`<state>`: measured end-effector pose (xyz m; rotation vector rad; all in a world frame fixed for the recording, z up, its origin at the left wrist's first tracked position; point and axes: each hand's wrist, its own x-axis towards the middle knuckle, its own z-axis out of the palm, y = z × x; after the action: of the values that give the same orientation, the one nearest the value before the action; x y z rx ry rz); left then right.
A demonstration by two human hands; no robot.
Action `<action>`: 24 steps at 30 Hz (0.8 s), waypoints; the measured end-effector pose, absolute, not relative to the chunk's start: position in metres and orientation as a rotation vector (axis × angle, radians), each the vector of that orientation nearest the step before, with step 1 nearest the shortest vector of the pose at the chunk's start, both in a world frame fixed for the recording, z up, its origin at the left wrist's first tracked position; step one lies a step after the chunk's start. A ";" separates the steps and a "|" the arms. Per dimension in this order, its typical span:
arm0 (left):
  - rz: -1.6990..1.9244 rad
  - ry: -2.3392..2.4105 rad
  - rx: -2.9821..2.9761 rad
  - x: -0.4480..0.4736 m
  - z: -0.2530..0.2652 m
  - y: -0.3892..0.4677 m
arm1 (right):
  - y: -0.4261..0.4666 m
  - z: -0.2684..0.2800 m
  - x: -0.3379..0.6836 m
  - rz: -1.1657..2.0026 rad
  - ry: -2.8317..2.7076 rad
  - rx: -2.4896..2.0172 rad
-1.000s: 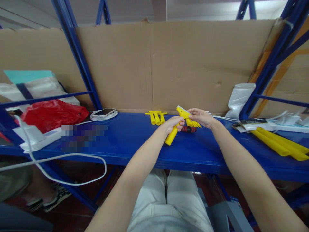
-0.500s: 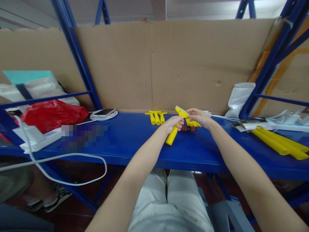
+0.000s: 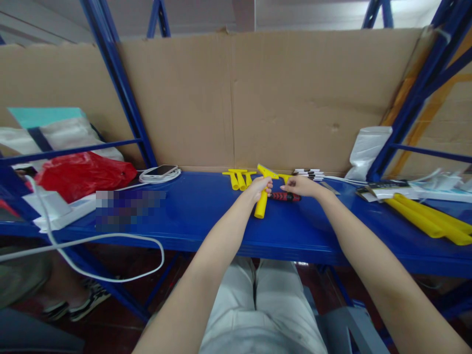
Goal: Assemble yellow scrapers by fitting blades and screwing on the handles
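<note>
My left hand [image 3: 261, 186] is wrapped round the shaft of a yellow T-shaped scraper [image 3: 260, 207], its wide head tilted up above my fingers. My right hand [image 3: 297, 186] is low over the table, its fingers drawn together beside a yellow piece [image 3: 285, 177]; what they pinch, if anything, is hidden. Just below those fingers lies a screwdriver with a red and black handle [image 3: 283, 196]. Several similar yellow T-shaped scrapers [image 3: 241, 181] lie in a row left of my left hand.
Small black-and-white strips [image 3: 311, 174] lie behind my right hand. Long yellow tubes [image 3: 424, 216] are at the right. A phone [image 3: 162, 170] rests on a coiled white cable at the left, near a red bag [image 3: 86, 174]. Cardboard [image 3: 287, 98] walls off the back of the blue table [image 3: 206, 216].
My right hand has come away from the scraper's head and dropped toward the table. The scraper in my left hand has shifted slightly left and stands more upright.
</note>
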<state>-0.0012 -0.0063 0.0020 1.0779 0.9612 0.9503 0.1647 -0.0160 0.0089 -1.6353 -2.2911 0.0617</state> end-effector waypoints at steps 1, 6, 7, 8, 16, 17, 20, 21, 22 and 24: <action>0.960 0.957 1.100 -0.001 0.001 -0.005 | -0.016 0.008 0.165 0.103 -2.337 -1.637; 0.979 0.956 1.146 -0.001 -0.002 -0.002 | -0.018 0.008 0.164 0.360 -2.385 -1.637; 0.979 0.958 1.147 -0.001 -0.002 -0.002 | -0.019 0.009 0.163 0.411 -2.379 -1.641; 0.978 0.959 1.150 -0.001 -0.002 -0.003 | -0.021 0.010 0.163 0.455 -2.382 -1.652; 0.986 0.947 1.162 -0.002 -0.002 -0.003 | -0.029 0.017 0.167 0.551 -2.489 -1.787; 0.986 0.949 1.161 -0.002 -0.002 -0.003 | -0.029 0.017 0.170 0.563 -2.480 -1.802; 0.987 0.960 1.162 -0.001 0.000 -0.005 | -0.030 0.018 0.176 0.595 -2.403 -1.851; 0.989 0.964 1.162 -0.001 0.001 -0.006 | -0.030 0.018 0.177 0.615 -2.371 -1.863; 0.991 0.968 1.162 -0.001 0.002 -0.007 | -0.031 0.019 0.177 0.638 -2.340 -1.868; 0.993 0.973 1.163 -0.001 0.002 -0.008 | -0.032 0.019 0.176 0.678 -2.286 -1.833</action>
<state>-0.0014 -0.0079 0.0023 1.1633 0.9730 0.9926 0.1757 -0.0315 0.0193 -1.8327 -2.2855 0.6781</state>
